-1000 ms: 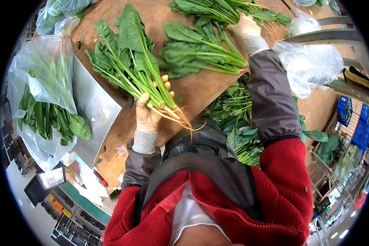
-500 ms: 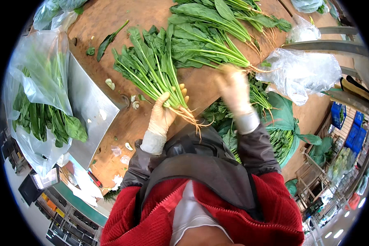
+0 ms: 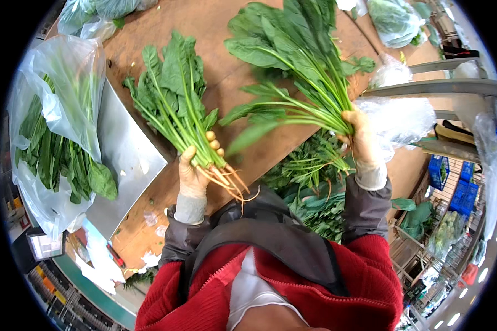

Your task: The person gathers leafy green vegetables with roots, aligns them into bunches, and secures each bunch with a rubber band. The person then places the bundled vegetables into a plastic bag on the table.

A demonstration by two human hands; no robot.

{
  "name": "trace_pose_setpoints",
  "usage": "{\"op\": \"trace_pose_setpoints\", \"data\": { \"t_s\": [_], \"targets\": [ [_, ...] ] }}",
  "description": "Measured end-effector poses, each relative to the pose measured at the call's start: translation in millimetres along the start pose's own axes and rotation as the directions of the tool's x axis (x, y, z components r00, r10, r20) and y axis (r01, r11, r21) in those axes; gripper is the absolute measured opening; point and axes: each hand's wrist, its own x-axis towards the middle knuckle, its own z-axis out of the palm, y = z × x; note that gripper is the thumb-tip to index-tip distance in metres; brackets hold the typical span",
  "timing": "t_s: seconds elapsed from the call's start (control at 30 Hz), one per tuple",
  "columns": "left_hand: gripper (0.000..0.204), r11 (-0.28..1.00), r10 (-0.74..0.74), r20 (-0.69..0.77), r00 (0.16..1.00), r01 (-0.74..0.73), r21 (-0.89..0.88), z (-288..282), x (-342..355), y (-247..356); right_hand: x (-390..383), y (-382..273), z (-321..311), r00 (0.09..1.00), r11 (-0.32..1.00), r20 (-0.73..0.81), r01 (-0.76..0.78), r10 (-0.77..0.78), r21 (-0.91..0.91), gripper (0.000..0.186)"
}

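My left hand (image 3: 192,181), in a pale glove, is closed round the stems of a spinach bunch (image 3: 176,107) just above its orange-pink roots. Its leaves point away from me over the brown tabletop (image 3: 176,15). My right hand (image 3: 363,144), gloved too, grips a larger spinach bunch (image 3: 309,66) by the stem ends. Those leaves fan out up and to the left, some blurred by motion. The fist hides most of that bunch's roots. A gap separates the two bunches.
On the left, a clear bag of leafy greens (image 3: 61,160) lies by a metal sheet (image 3: 130,157). Crumpled clear plastic (image 3: 411,118) and metal bars (image 3: 442,88) are at the right. More greens (image 3: 315,207) sit below the table edge. Bagged greens (image 3: 392,22) lie at the far right.
My right hand has closed on spinach from the pile and lifted it, moving right and toward me. My left hand has shifted left and slightly nearer with its bunch.
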Motion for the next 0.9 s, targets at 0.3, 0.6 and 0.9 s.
{"op": "trace_pose_setpoints", "data": {
  "t_s": [0.3, 0.6, 0.9],
  "targets": [
    [0.050, 0.995, 0.099, -0.040, 0.994, -0.099, 0.012, -6, 15, 1, -10, -4, 13, 0.937, 0.720, 0.316, -0.114, -0.151, 0.684, 0.044],
    [0.056, 0.996, -0.007, -0.189, 0.982, 0.023, 0.082, -30, 10, -12, 60, 127, 63, 0.928, 0.485, 0.340, -0.369, 0.150, 0.793, 0.059],
    [0.056, 0.974, -0.076, -0.204, 0.976, 0.116, 0.192, -33, 8, -17, 61, 123, 69, 0.906, 0.564, 0.406, -0.398, 0.119, 0.723, 0.065]
  ]
}}
